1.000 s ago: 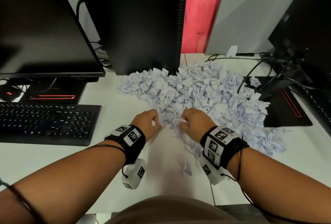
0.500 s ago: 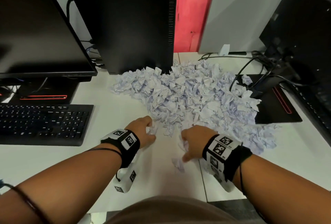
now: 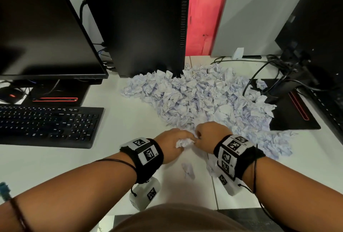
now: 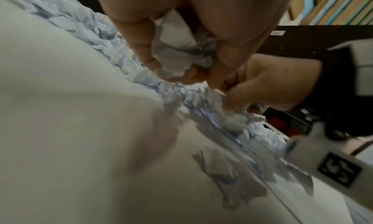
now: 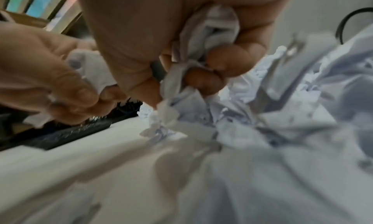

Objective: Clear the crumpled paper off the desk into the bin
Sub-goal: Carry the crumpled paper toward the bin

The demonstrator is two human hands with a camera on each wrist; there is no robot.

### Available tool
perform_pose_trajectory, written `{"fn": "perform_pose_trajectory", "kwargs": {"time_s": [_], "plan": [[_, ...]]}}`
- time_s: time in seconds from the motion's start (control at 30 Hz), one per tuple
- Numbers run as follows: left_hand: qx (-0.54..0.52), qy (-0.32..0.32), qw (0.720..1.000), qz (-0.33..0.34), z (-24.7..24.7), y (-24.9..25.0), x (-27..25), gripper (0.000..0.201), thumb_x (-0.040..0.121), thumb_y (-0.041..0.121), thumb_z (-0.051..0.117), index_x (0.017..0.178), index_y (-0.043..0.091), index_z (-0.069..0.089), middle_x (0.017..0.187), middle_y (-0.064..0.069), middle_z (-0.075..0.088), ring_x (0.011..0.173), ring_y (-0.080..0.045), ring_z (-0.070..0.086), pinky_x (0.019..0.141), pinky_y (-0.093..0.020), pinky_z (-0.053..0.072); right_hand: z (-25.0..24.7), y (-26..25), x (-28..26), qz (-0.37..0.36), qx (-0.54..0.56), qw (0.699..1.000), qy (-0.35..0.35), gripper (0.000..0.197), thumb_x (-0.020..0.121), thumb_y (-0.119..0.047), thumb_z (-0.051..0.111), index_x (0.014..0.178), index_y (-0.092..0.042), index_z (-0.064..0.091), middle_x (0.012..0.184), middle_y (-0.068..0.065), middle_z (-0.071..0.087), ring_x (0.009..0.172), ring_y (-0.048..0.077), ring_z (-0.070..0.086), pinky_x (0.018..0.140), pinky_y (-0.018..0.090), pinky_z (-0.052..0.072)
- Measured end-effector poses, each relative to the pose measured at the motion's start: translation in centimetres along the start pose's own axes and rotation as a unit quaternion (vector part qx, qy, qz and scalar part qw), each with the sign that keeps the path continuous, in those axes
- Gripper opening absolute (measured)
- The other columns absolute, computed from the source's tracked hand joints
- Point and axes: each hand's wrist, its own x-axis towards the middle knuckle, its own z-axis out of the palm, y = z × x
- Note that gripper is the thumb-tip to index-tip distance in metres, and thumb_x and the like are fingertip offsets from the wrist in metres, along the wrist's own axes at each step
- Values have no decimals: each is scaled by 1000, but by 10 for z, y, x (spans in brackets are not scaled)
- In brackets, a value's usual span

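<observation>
**A:** Two fistfuls, that's all I've got. My left hand has its grip curled tight round a white wad; my right hand grips another clump, both at the near edge of the paper heap.

**B:** What worries you?

**A:** The paper's thin, creased and springy, in loose irregular balls. Bits stick out past my fingers, so they could drop on the way. One scrap already lies on the table, nearer me than the heap.

**B:** And the bin?

**A:** I can't see it. The far side of the heap touches the black tower, and cables cross its right side; a careless sweep could snag them.
</observation>
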Motion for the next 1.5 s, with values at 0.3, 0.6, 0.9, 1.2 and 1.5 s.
{"fn": "perform_pose_trajectory", "kwargs": {"time_s": [0.3, 0.6, 0.9, 1.2, 1.5], "plan": [[101, 0, 994, -44, -1, 6, 3, 57, 69, 57, 72, 109, 20, 54, 108, 7, 42, 99, -15, 49, 91, -30, 43, -11, 12, -4, 28, 139, 985, 95, 16, 86, -25, 57, 76, -19, 45, 78, -1, 53, 72, 19, 48, 61, 25, 34], [251, -103, 962, -33, 13, 7, -3, 86, 47, 75, 72, 111, 24, 47, 108, 10, 46, 90, -13, 52, 77, -32, 49, -15, 25, -6, 30, 197, 975, 100, 53, 85, -18, 63, 135, -27, 47, 122, 6, 42, 95, 17, 52, 82, 19, 38], [273, -77, 957, -68, 9, -15, 0, 57, 73, 70, 56, 104, 22, 54, 109, 5, 53, 98, -20, 55, 79, -32, 45, -21, 16, -3, 13, 188, 975, 114, 4, 87, -13, 53, 91, -13, 53, 79, 3, 51, 76, 23, 50, 58, 25, 34], [228, 31, 966, -114, -12, -30, 7, 25, 92, 40, 47, 103, 19, 56, 112, 0, 58, 103, -22, 56, 79, -27, 39, -9, -18, -9, -68, 38, 994, -74, 35, 77, -44, 69, 102, -21, 59, 100, -4, 60, 95, 18, 56, 78, 30, 48], [209, -31, 977, 3, -5, -20, 19, 52, 96, 22, 46, 142, 42, 31, 122, 2, 39, 87, -12, 45, 74, -20, 35, 32, -38, -18, -138, -150, 962, -179, 41, 84, -24, 64, 121, -18, 47, 108, 8, 61, 96, 27, 60, 67, 33, 45]]}}
